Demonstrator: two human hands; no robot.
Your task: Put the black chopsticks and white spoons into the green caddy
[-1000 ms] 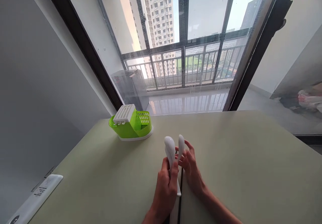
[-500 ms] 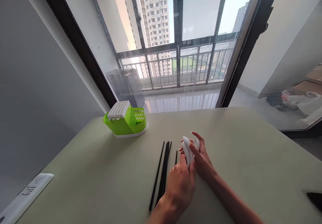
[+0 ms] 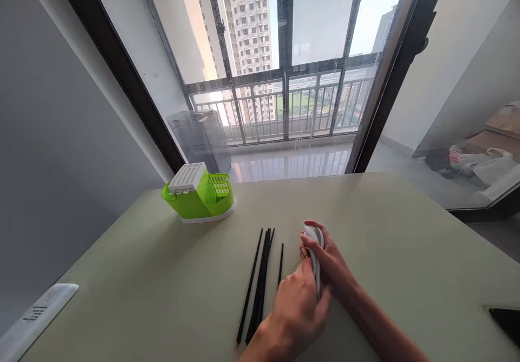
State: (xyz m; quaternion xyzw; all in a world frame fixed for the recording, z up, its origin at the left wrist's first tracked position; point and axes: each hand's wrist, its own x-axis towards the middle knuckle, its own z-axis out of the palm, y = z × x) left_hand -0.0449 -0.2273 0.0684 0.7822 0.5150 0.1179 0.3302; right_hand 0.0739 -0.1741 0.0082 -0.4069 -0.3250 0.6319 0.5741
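Several white soup spoons are bunched together between my hands, over the near middle of the table. Around their upper end, the fingers of my right hand are wrapped. My left hand grips their lower end, its thumb apart from the fingers. How many spoons there are is hidden by the hands. Just left of my left hand lie several black chopsticks, roughly side by side. One more chopstick sits apart, partly covered by that hand.
A green plastic utensil caddy with a white slatted top stands at the back left of the pale table. A white power strip lies at the left edge, and a dark flat object at the right edge. Glass doors rise behind.
Both hands have shifted slightly right and nearer to me with the spoons. The spoons, spread apart before, now lie closer together. My right hand's fingers have closed around them.
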